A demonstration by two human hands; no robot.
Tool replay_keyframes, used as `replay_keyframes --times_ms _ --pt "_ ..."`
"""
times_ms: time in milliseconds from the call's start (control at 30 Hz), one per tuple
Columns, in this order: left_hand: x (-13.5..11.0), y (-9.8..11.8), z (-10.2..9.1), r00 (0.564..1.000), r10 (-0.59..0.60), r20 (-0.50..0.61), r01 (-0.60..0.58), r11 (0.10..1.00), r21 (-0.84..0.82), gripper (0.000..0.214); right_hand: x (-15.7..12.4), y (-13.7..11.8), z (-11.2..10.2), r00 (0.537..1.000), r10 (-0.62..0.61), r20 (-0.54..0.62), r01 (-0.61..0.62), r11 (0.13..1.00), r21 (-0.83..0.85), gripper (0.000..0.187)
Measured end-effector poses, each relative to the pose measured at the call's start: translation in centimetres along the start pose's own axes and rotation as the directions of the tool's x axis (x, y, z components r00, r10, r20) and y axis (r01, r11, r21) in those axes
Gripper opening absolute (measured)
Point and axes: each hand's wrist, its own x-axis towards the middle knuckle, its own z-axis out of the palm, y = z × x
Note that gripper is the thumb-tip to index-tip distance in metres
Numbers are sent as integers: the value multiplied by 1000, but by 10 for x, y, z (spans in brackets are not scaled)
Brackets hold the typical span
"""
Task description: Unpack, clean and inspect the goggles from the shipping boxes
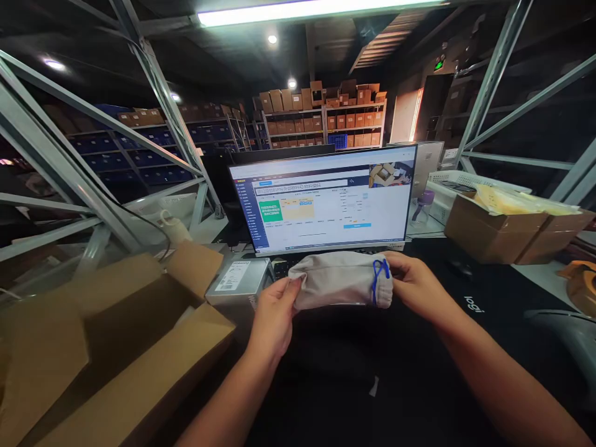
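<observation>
A light grey drawstring pouch (338,279) with a blue cord near its right end is held level in front of me, above the black desk mat. My left hand (275,310) pinches its left end, thumb on the near side. At the cord end, my right hand (412,279) grips the gathered mouth, its fingers partly hidden behind the cloth. What the pouch contains, if anything, cannot be seen. Just behind it stands a lit monitor (326,205), and a keyboard (280,269) is mostly covered by the pouch.
An open cardboard box (186,347) fills the lower left, beside a grey labelled box (239,279). On the right are a mouse (460,268), brown cartons (493,226) and a tape roll (584,285). A small white scrap (374,386) lies on the mat (326,385).
</observation>
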Motion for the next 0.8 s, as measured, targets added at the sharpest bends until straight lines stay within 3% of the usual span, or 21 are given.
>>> replay_keyframes --times_ms 100,200,300,400,567,700,800 --pt "0 0 -8 977 201 -69 -179 953 243 39 -1 -2 -19 999 36 25 -35 999 -22 25" --pt "-3 7 -17 922 377 -89 -276 801 532 36 -4 -5 -38 991 127 48 -128 991 30 34" --pt "-5 18 -24 879 468 -86 -307 697 648 32 -7 -6 -53 953 270 135 -292 938 188 38" --pt "-3 25 -31 823 557 -115 -331 634 699 29 -5 -3 -69 943 331 42 -331 915 230 38" --pt "5 21 -32 869 495 2 -360 629 689 29 -3 14 -102 906 406 -122 -374 901 219 39" --pt "4 19 -20 899 422 122 -366 567 738 29 -27 42 -117 872 463 -158 -418 873 251 39" --pt "0 25 -10 866 459 197 -430 484 762 26 -59 71 -107 804 571 -167 -498 800 336 46"
